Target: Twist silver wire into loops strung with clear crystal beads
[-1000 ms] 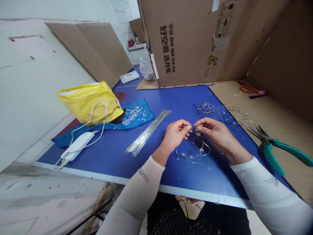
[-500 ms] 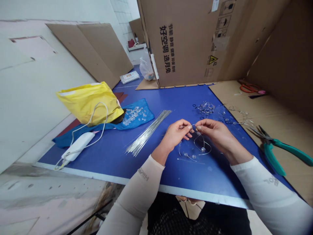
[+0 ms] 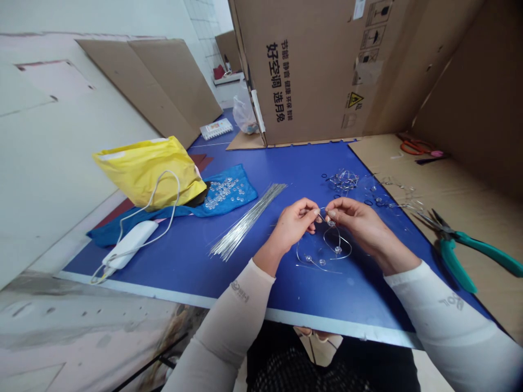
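Observation:
My left hand (image 3: 299,222) and my right hand (image 3: 356,222) are close together above the blue table, each pinching a thin silvery wire (image 3: 350,246). The wire hangs in loops below my fingers. A clear bead (image 3: 330,223) is on it just under my right fingertips, and another clear bead (image 3: 338,250) hangs lower. Two more beads, one of them this clear bead (image 3: 308,258), are near the table surface; whether both are on the wire I cannot tell. Left of my left hand lies a bundle of straight wires (image 3: 249,220).
Clear beads (image 3: 224,191) lie on a blue cloth (image 3: 245,177) beside a yellow bag (image 3: 153,174). A white power bank-like block (image 3: 133,244) with a cord is in front. Green-handled pliers (image 3: 453,239) lie at right, near tangled beaded wire (image 3: 344,179). Cardboard (image 3: 318,71) walls the back.
My hands stay nearly in place, with a slight shift of the fingertips. The hanging wire and its beads have swung a little to the left.

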Available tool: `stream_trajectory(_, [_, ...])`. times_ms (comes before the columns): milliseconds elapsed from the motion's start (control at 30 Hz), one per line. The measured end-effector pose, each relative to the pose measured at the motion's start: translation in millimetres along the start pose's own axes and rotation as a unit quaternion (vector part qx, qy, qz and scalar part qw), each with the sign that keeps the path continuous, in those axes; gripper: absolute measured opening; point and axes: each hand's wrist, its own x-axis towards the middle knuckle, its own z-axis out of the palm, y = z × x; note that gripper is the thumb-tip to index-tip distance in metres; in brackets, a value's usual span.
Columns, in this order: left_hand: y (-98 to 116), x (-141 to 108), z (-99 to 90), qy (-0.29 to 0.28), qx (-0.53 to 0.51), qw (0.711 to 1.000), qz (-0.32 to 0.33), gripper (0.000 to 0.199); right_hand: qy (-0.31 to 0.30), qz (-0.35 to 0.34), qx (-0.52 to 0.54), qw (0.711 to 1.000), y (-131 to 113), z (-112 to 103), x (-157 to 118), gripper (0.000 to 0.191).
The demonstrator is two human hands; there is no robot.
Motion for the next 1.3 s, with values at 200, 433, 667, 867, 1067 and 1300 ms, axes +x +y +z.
stream_trajectory(200, [-0.7, -1.1, 0.5, -0.001, 0.023, 1.0, 0.016, 0.007, -0.007, -0.005, 0.005, 1.0, 1.8, -1.5, 0.5, 0.031])
stream_trajectory(433, [-2.0, -0.5, 0.8, 0.008, 0.033, 0.999, 0.019, 0.004, -0.013, -0.003, -0.003, 1.0, 1.9, -1.8, 1.3, 0.031])
stream_trajectory(667, [-3.4, 2.0, 1.4, 0.012, 0.027, 0.999, 0.016, 0.005, -0.012, 0.005, 0.001, 1.0, 0.9, -2.6, 1.2, 0.034])
stream_trajectory(867, [-2.9, 3.8, 0.6, 0.022, -0.001, 1.0, -0.013, 0.004, -0.006, 0.034, 0.017, 0.999, 2.2, -1.7, 2.8, 0.036])
stream_trajectory(1067, [-3.0, 3.4, 1.4, 0.023, -0.005, 0.999, -0.023, 0.005, 0.02, -0.024, -0.056, 0.998, 0.7, 1.5, 1.2, 0.029])
stream_trajectory(1300, [-0.4, 3.0, 1.8, 0.029, -0.018, 0.999, -0.033, 0.005, 0.02, -0.036, -0.064, 0.997, 2.9, 2.9, 1.4, 0.028])
